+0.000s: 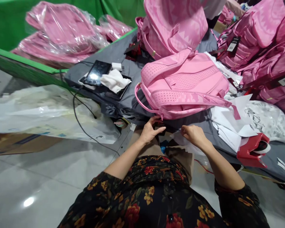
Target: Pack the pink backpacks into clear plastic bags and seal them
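Observation:
A pink backpack [187,84] lies on the grey-covered table with its padded straps facing up. My left hand [150,132] is at the backpack's near lower corner, by a small zip pull. Its thumb is spread away from the fingers, and the fingertips are partly hidden beside a dark tag-like piece. To the right, my right hand [194,135] is closed, apart from the backpack. A thin translucent sheet [184,142] hangs below its fingers and seems pinched in them.
Another pink backpack [175,28] stands behind, with several more at right. A red tape dispenser [253,150] and white paper sheets [228,134] lie right. A phone [98,72] and white cloth [116,80] lie left. Plastic-wrapped backpacks [61,30] fill the green-edged bin. A black cable [76,110] droops over the edge.

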A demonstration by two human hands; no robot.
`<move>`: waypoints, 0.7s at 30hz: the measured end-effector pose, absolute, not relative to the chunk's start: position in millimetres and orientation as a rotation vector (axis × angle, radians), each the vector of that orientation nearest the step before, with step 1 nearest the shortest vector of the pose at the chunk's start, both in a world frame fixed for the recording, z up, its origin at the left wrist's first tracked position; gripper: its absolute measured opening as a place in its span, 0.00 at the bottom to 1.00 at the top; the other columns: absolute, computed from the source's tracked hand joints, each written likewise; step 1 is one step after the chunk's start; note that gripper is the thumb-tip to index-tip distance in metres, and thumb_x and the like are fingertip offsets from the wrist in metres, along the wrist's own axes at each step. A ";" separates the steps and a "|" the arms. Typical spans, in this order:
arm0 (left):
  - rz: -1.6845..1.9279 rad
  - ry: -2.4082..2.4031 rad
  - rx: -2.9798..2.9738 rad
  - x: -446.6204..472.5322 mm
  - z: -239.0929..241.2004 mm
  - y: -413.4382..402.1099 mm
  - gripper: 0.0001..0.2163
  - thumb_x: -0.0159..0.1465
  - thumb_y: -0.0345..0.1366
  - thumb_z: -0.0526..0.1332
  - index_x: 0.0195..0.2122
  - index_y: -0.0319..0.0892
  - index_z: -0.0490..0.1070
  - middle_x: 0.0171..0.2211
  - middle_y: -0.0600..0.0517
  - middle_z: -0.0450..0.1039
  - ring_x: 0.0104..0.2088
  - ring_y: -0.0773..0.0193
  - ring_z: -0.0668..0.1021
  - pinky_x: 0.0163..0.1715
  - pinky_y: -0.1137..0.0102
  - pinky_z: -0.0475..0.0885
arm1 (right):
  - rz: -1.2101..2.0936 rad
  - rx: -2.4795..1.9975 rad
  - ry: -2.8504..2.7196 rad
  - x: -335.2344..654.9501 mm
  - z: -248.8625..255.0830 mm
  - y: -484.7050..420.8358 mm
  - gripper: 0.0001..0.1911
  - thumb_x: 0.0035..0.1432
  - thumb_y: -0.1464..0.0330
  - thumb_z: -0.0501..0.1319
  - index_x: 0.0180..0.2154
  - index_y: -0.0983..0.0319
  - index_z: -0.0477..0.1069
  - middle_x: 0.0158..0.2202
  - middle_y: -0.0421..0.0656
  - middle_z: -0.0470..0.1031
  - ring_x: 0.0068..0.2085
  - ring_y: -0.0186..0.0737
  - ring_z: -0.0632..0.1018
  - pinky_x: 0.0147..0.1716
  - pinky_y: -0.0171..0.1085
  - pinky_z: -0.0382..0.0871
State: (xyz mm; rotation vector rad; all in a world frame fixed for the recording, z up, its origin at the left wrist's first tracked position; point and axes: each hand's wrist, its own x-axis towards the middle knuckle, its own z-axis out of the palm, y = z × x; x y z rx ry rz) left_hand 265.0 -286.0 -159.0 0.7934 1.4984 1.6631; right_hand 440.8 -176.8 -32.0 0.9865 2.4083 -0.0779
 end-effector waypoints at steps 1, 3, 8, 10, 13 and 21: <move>1.651 1.441 0.799 267.6 -157.4 -282.1 0.22 0.50 0.51 0.75 0.39 0.42 0.74 0.34 0.51 0.79 0.34 0.62 0.78 0.39 0.69 0.72 | -0.102 0.975 2.432 439.3 -32.7 -176.8 0.14 0.70 0.67 0.56 0.51 0.57 0.78 0.46 0.48 0.84 0.47 0.46 0.82 0.33 0.35 0.60; 1.640 1.390 0.784 273.5 -153.6 -277.0 0.21 0.56 0.56 0.69 0.34 0.41 0.75 0.26 0.53 0.76 0.27 0.65 0.75 0.32 0.70 0.70 | -0.062 1.023 2.469 435.5 -36.7 -176.4 0.15 0.71 0.67 0.55 0.50 0.57 0.78 0.48 0.48 0.83 0.46 0.45 0.82 0.32 0.35 0.60; 1.821 1.661 0.686 289.8 -139.5 -292.6 0.21 0.65 0.56 0.62 0.27 0.42 0.71 0.19 0.58 0.63 0.22 0.69 0.66 0.26 0.73 0.62 | 0.036 1.083 2.524 419.0 -52.0 -177.8 0.16 0.71 0.65 0.54 0.47 0.60 0.80 0.45 0.52 0.83 0.41 0.44 0.83 0.32 0.35 0.62; 1.796 1.756 0.785 297.9 -134.6 -303.9 0.21 0.67 0.53 0.61 0.25 0.43 0.67 0.20 0.58 0.62 0.23 0.70 0.65 0.27 0.74 0.62 | -0.095 1.045 2.599 408.8 -56.7 -181.1 0.14 0.69 0.64 0.57 0.45 0.57 0.82 0.43 0.49 0.84 0.41 0.43 0.83 0.33 0.34 0.61; 1.686 1.779 1.103 312.0 -135.5 -313.6 0.18 0.69 0.47 0.61 0.26 0.43 0.66 0.23 0.57 0.64 0.25 0.69 0.68 0.31 0.74 0.66 | -0.271 1.136 2.746 396.2 -62.7 -186.1 0.15 0.69 0.61 0.58 0.42 0.57 0.83 0.35 0.47 0.84 0.35 0.41 0.80 0.31 0.34 0.58; 1.501 1.921 1.732 319.8 -159.5 -316.0 0.11 0.71 0.30 0.53 0.44 0.42 0.76 0.38 0.47 0.71 0.41 0.58 0.75 0.44 0.64 0.75 | -1.020 1.134 3.079 405.8 -73.2 -189.2 0.29 0.69 0.53 0.52 0.24 0.65 0.76 0.19 0.39 0.68 0.22 0.31 0.64 0.25 0.31 0.57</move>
